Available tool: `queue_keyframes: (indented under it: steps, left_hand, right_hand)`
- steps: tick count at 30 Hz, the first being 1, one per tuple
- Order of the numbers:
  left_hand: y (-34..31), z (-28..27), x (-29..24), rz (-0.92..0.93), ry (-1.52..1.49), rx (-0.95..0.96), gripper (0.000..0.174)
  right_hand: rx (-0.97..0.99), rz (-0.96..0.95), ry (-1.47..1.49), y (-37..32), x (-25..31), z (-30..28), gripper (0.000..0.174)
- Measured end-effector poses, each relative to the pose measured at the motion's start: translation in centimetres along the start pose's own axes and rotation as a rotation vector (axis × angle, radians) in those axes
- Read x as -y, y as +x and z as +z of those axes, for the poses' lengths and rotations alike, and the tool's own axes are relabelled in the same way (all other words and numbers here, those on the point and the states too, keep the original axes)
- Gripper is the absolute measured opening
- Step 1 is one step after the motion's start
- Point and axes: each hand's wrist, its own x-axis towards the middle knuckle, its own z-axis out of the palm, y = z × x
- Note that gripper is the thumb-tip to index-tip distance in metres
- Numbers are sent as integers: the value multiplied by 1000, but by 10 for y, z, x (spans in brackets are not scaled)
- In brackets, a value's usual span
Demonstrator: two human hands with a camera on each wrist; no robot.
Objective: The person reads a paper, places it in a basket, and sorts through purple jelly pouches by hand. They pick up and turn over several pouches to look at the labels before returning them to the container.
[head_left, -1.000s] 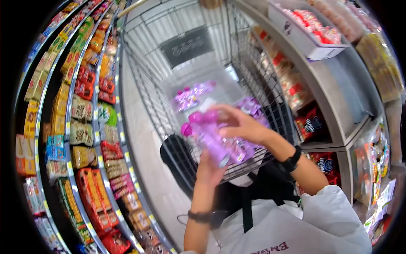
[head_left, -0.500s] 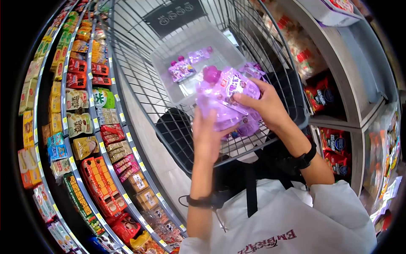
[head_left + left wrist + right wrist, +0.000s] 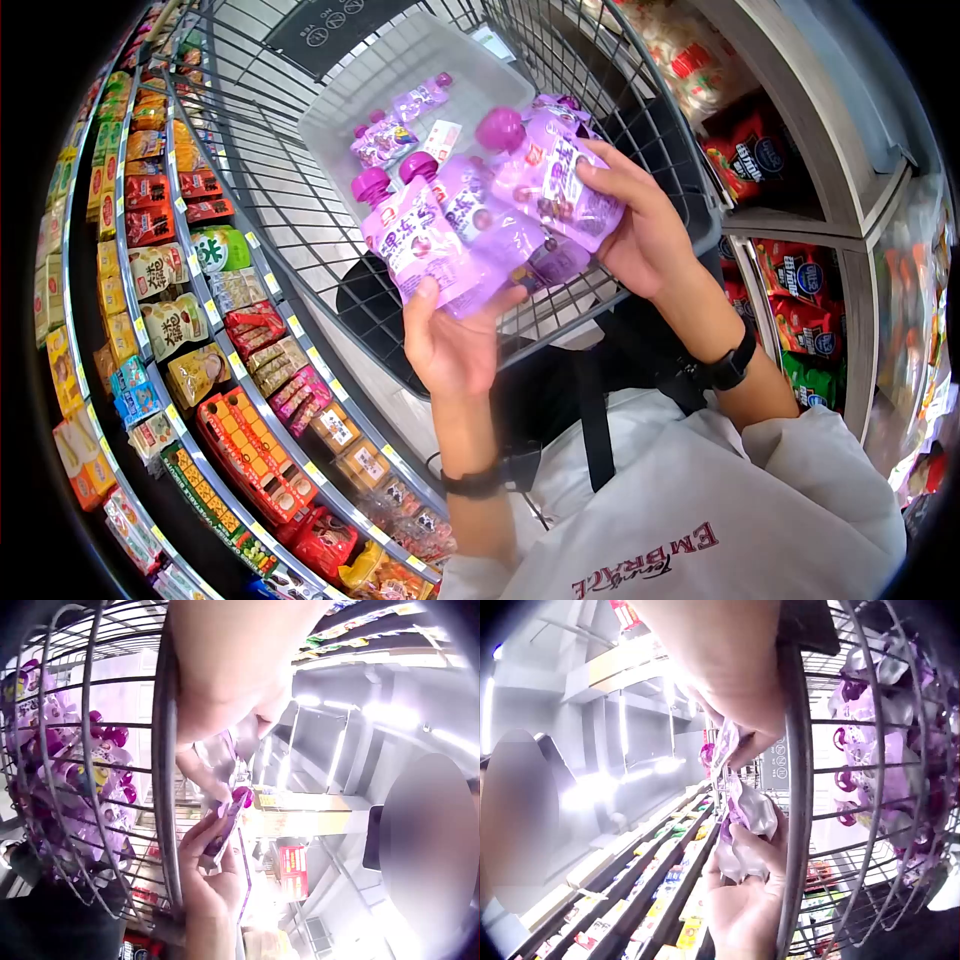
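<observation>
In the head view my left hand (image 3: 452,345) holds two purple spouted pouches (image 3: 412,235) fanned side by side, thumb on the front one, magenta caps up. My right hand (image 3: 645,225) grips another purple spouted pouch (image 3: 560,185) at its side edge, thumb on the front, cap tilted up and left. The held pouches overlap each other over the near end of a wire shopping cart (image 3: 290,215). Beyond them a translucent bin (image 3: 322,125) in the cart contains smaller purple packs (image 3: 383,142) with magenta caps.
More purple pouches (image 3: 877,761) lie in the cart behind its wire side. Snack shelves (image 3: 185,330) run along the left. On the right stands a grey shelf unit (image 3: 800,215) with red bags (image 3: 755,155). The cart's dark rim (image 3: 690,180) runs close below my hands.
My hands have drawn apart, the left with two pouches moving left, the right with one. The pouches, bunched together earlier, now face up spread out. The view has shifted over the cart.
</observation>
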Motion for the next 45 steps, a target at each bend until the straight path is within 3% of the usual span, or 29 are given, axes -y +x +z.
queue_keyframes:
  steps: [5, 7, 9, 17, 25, 35, 41, 43, 45]
  left_hand:
    - [-5, -5, 4, 73, -73, -110, 48]
    - [-2, -4, 4, 92, -63, -146, 46]
    - [1, -5, 4, 98, 37, -216, 46]
    - [7, -1, 7, 100, 142, -269, 47]
    - [9, -5, 12, 151, 280, -234, 53]
    - [8, -4, 9, 149, 215, -193, 54]
    - [7, -2, 6, 135, 144, -98, 54]
    - [6, -1, 5, 132, 123, -67, 55]
    - [5, -3, 5, 75, 4, 6, 62]
  right_hand:
    - [51, -35, 118, -2, 1, 0, 54]
    - [206, -65, 197, -6, 1, -1, 62]
    - [229, -101, 172, -5, -1, -6, 69]
    - [238, -234, 136, -9, -2, -4, 69]
    - [257, -187, 155, -7, -2, -6, 70]
    - [218, -230, 128, -7, -5, -6, 68]
    - [10, -344, -430, -23, 10, 5, 64]
    - [-40, -451, -1124, -32, 11, 4, 57]
    - [-103, -807, -1674, -38, 17, 13, 52]
